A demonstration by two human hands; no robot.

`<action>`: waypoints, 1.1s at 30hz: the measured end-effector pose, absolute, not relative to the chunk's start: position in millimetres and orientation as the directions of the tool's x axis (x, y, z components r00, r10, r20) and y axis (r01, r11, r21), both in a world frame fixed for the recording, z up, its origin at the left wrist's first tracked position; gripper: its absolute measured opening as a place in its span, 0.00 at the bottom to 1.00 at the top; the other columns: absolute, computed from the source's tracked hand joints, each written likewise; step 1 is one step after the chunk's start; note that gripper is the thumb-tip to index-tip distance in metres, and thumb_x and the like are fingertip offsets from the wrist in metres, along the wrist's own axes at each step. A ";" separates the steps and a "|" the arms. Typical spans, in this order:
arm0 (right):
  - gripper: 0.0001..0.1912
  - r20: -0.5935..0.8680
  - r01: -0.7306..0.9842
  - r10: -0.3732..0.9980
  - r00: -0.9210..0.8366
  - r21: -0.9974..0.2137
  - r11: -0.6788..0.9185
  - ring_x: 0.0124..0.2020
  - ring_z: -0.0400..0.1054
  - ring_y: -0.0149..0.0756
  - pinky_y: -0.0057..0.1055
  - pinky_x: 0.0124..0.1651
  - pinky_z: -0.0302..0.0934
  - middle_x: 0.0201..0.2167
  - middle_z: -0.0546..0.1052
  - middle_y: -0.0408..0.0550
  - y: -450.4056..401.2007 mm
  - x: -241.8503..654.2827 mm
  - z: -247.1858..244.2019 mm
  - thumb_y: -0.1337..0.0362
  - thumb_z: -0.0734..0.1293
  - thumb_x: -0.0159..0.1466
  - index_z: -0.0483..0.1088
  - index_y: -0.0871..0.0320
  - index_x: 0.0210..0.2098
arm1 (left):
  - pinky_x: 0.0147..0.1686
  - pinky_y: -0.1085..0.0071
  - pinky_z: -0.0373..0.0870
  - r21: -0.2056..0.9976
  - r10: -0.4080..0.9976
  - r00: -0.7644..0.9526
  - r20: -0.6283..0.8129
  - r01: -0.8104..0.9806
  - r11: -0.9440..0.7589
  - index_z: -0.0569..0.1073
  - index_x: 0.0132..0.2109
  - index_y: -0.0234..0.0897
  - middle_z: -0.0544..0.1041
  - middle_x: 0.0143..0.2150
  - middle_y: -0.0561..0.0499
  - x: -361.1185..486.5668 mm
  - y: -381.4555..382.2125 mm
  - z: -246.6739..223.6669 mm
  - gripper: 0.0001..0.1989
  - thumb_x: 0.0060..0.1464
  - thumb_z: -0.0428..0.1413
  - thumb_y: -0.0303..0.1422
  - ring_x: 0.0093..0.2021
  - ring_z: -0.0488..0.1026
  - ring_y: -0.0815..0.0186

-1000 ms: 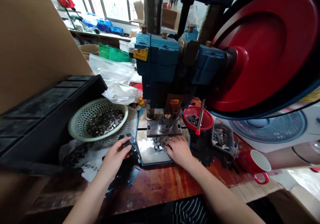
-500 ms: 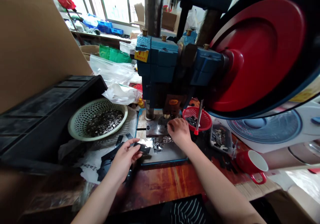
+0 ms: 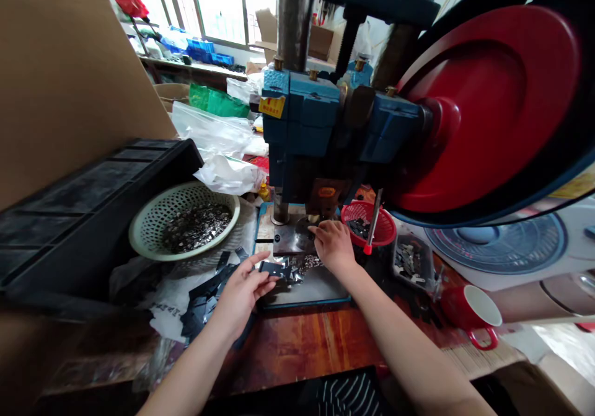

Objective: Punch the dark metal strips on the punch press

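My left hand (image 3: 246, 289) pinches a small dark flat plate (image 3: 271, 269) between thumb and fingers, over the front of the press bed. Up at the steel die block (image 3: 290, 240) of the blue bench press (image 3: 302, 115), my right hand (image 3: 333, 244) has its fingers drawn together. Whatever those fingers may hold is hidden. Small shiny metal bits (image 3: 309, 262) lie scattered before the die, between my hands. A heap of dark flat plates (image 3: 204, 301) rests on plastic sheeting beside my left forearm.
A pale green basket (image 3: 139, 242) with small metal pieces stands left, by a black crate (image 3: 93, 205). At right are a red basket (image 3: 390, 233), a clear tub (image 3: 430, 273) of parts and a red mug (image 3: 458, 307). The large red wheel (image 3: 493, 106) overhangs that side.
The plate in my left hand has tilted and lost its bright glare, and that hand has shifted slightly right. My right hand stays at the die. The whole view has shifted a little.
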State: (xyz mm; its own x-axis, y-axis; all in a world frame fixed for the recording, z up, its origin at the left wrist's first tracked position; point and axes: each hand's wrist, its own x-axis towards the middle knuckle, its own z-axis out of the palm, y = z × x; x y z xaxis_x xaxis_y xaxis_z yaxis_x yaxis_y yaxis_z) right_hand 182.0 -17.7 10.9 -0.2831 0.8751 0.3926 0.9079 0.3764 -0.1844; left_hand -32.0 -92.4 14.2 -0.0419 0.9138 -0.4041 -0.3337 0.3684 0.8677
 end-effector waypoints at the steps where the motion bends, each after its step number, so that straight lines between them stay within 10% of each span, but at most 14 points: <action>1: 0.16 0.397 0.907 0.872 -0.284 -0.185 0.380 0.44 0.59 0.42 0.39 0.49 0.52 0.41 0.72 0.49 -17.1 181.8 10.6 0.67 0.60 0.62 0.72 0.48 0.47 | 0.34 0.75 0.74 0.862 0.912 -0.038 -0.408 -0.344 0.371 0.69 0.51 0.38 0.76 0.31 0.53 -31.0 -92.3 16.0 0.24 0.44 0.57 0.27 0.33 0.76 0.69; 13: 0.15 0.481 0.799 0.855 -0.194 -0.428 0.422 0.47 0.62 0.41 0.40 0.53 0.55 0.43 0.73 0.50 -35.6 181.1 7.0 0.67 0.59 0.63 0.72 0.54 0.46 | 0.37 0.76 0.72 0.825 0.928 0.030 -0.371 -0.448 0.344 0.69 0.51 0.40 0.76 0.33 0.53 -29.7 -95.8 22.0 0.26 0.40 0.58 0.25 0.37 0.76 0.69; 19: 0.15 0.334 0.414 0.860 -0.386 -0.770 0.485 0.48 0.64 0.34 0.32 0.53 0.58 0.46 0.71 0.47 -67.6 153.1 12.6 0.67 0.62 0.62 0.71 0.52 0.47 | 0.30 0.81 0.71 0.743 0.889 0.100 -0.446 -0.512 0.431 0.70 0.49 0.39 0.76 0.31 0.53 -16.9 -98.5 29.0 0.21 0.46 0.58 0.25 0.29 0.74 0.74; 26: 0.06 0.157 0.323 0.949 -0.274 -0.914 0.245 0.43 0.66 0.33 0.30 0.49 0.57 0.37 0.70 0.46 -68.7 141.3 11.5 0.64 0.65 0.59 0.70 0.58 0.26 | 0.16 0.80 0.57 0.849 0.892 0.096 -0.442 -0.277 0.450 0.72 0.39 0.34 0.70 0.20 0.56 -4.1 -103.3 12.6 0.16 0.50 0.55 0.42 0.17 0.63 0.75; 33: 0.10 0.082 0.352 0.933 -0.350 -0.911 0.213 0.32 0.64 0.31 0.27 0.38 0.56 0.25 0.68 0.41 -69.9 144.1 17.3 0.66 0.64 0.57 0.65 0.58 0.20 | 0.37 0.74 0.66 0.971 0.985 0.012 -0.170 -0.166 0.170 0.72 0.50 0.39 0.73 0.37 0.53 -10.4 -88.6 11.9 0.23 0.44 0.59 0.34 0.36 0.70 0.69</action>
